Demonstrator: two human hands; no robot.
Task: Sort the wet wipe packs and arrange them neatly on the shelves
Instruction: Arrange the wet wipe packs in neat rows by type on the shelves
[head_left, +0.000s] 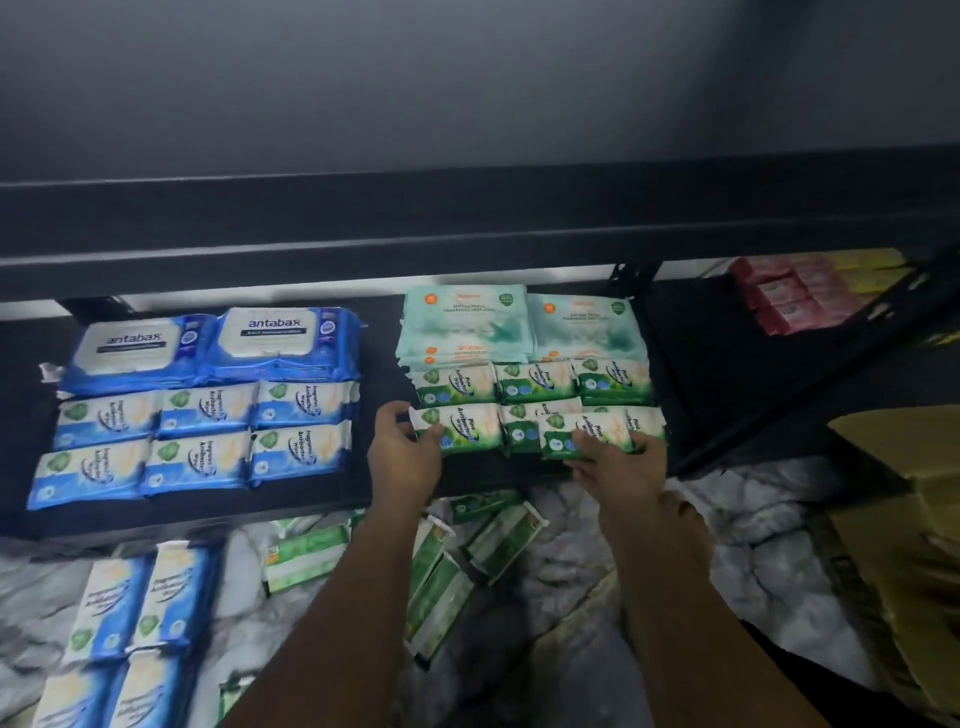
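Both arms are reaching forward to the black shelf (322, 499). The left hand (402, 452) is pinching the end of a green pack (462, 428) in the front row. The right hand (618, 465) is gripping another green pack (587, 434) from below — it is lying tilted over its neighbours, at the shelf's front edge.

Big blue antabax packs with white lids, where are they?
In the head view, the two big blue antabax packs sit at the back left of the black shelf, just behind the small blue-and-white wipe packs.
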